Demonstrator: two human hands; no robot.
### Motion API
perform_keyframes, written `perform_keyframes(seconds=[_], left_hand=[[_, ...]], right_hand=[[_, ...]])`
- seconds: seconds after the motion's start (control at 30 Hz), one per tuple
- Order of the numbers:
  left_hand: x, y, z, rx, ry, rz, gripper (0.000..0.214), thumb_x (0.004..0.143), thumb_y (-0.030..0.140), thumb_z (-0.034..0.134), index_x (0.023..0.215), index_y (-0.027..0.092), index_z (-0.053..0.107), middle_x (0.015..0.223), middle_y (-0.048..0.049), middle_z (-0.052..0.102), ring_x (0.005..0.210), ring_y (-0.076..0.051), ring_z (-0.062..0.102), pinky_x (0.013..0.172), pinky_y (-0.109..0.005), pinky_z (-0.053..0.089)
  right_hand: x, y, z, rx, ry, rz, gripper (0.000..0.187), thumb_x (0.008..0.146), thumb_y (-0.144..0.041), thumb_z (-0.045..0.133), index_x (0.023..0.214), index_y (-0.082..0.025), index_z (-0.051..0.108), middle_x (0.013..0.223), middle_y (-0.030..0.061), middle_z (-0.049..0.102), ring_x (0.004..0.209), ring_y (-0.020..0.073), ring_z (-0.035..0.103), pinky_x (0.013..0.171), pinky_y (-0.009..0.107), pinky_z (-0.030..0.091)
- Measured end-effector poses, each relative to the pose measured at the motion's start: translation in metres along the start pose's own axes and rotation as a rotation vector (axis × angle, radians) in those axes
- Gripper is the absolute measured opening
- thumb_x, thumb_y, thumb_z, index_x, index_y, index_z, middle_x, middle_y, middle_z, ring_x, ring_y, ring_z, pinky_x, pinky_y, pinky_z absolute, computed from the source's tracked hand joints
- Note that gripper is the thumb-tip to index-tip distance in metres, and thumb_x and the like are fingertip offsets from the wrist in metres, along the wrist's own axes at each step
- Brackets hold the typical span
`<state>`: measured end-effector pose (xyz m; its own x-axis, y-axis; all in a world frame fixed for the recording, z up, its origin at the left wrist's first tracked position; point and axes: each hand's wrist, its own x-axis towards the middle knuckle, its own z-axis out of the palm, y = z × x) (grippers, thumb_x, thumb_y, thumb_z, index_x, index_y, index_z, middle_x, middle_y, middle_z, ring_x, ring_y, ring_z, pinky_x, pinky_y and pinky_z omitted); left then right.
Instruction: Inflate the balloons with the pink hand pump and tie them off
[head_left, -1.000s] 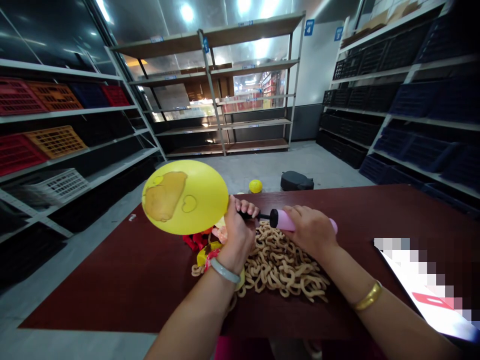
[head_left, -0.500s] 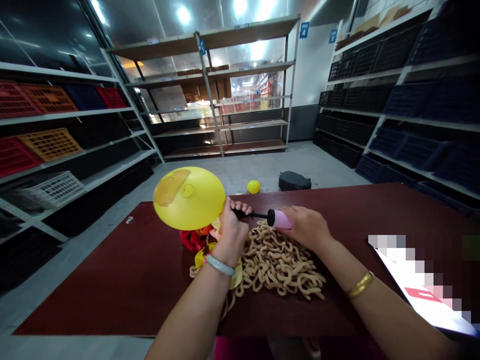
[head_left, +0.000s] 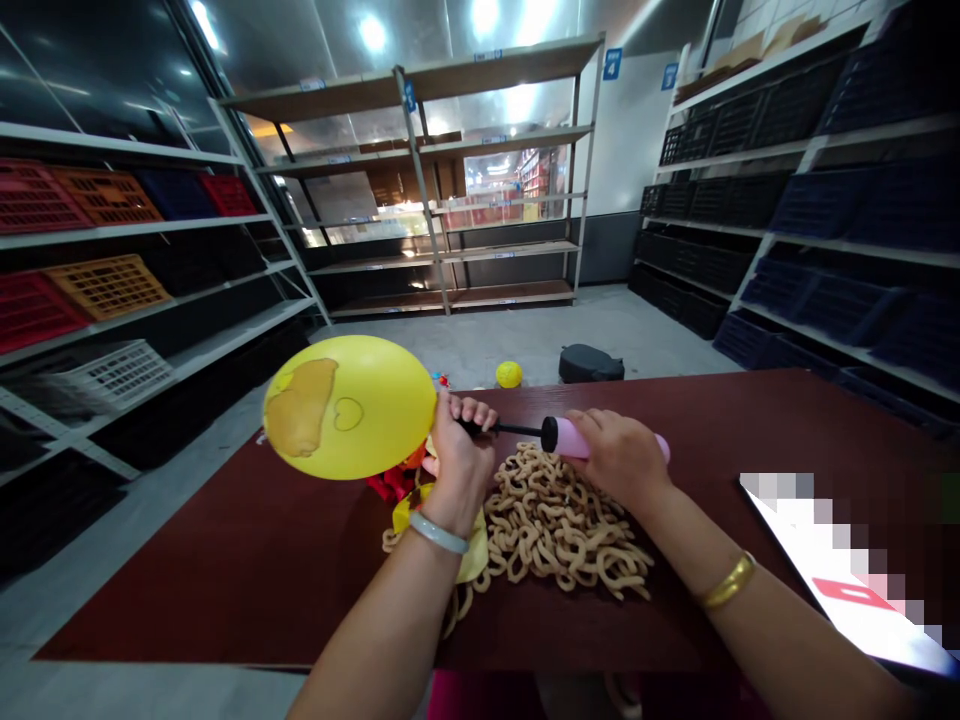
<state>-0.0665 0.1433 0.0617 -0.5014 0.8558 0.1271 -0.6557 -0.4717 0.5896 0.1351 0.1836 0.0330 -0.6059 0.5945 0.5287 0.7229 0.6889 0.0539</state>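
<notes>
A yellow balloon (head_left: 382,400), swollen and printed with a small heart and a tan patch, stands out to the left of my left hand (head_left: 463,440). That hand is closed around the balloon's neck end and the black end of a hand balloon pump; the join is hidden by my fingers. My right hand (head_left: 626,455) grips the pink body of the balloon pump (head_left: 571,438), with a black rod showing between the two hands. Under them lies a heap of tan, curly twisted pieces (head_left: 562,520). Limp red pieces (head_left: 390,485) and yellow pieces (head_left: 472,555) lie by my left wrist.
The dark red table (head_left: 225,570) carries a bright, partly blurred-out screen (head_left: 847,570) at the right. Beyond its far edge are a yellow ball (head_left: 508,375) and a dark grey object (head_left: 591,362). Shelves (head_left: 502,250) with crates (head_left: 105,285) line the room.
The balloon looks larger and reaches farther left. My right hand has shifted slightly right with the pump, and the pump's pink rear end now shows past it.
</notes>
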Motion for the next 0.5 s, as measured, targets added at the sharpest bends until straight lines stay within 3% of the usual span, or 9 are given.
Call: perform_keyframes(seconds=[0.13,0.27,0.4,0.5], left_hand=[[-0.019,-0.027,0.014,-0.184,0.030,-0.094,0.039,0.085,0.037,0.056,0.060,0.019,0.032,0.050,0.0059,0.029,0.042,-0.008,0.033,0.045,-0.023,0.028],[-0.032,-0.031,0.021,-0.195,0.014,-0.110,0.038,0.085,0.035,0.056,0.060,0.019,0.033,0.051,0.0055,0.032,0.043,-0.008,0.035,0.046,-0.024,0.030],[-0.027,-0.033,0.015,-0.173,0.030,-0.133,0.040,0.083,0.036,0.059,0.060,0.019,0.031,0.050,0.0059,0.032,0.043,-0.008,0.035,0.047,-0.025,0.032],[-0.013,-0.026,0.006,-0.171,0.115,-0.140,0.040,0.084,0.035,0.057,0.059,0.019,0.029,0.047,0.0064,0.030,0.040,-0.008,0.032,0.044,-0.024,0.028]], right_hand=[[-0.001,-0.011,-0.001,0.028,-0.013,-0.001,0.046,0.081,-0.045,0.057,0.117,-0.017,0.055,0.096,0.0085,0.063,0.087,0.0242,0.055,0.074,0.034,0.036],[-0.002,-0.015,-0.002,0.062,0.001,-0.010,0.047,0.083,-0.047,0.054,0.119,-0.016,0.054,0.099,0.0096,0.063,0.089,0.0245,0.056,0.077,0.034,0.036],[-0.002,-0.014,0.003,0.062,-0.021,-0.005,0.048,0.081,-0.049,0.056,0.117,-0.018,0.055,0.097,0.0094,0.064,0.088,0.0242,0.057,0.075,0.033,0.036],[0.000,-0.009,0.007,0.053,-0.063,0.002,0.046,0.081,-0.052,0.055,0.115,-0.021,0.056,0.093,0.0073,0.065,0.084,0.0228,0.058,0.069,0.031,0.036]])
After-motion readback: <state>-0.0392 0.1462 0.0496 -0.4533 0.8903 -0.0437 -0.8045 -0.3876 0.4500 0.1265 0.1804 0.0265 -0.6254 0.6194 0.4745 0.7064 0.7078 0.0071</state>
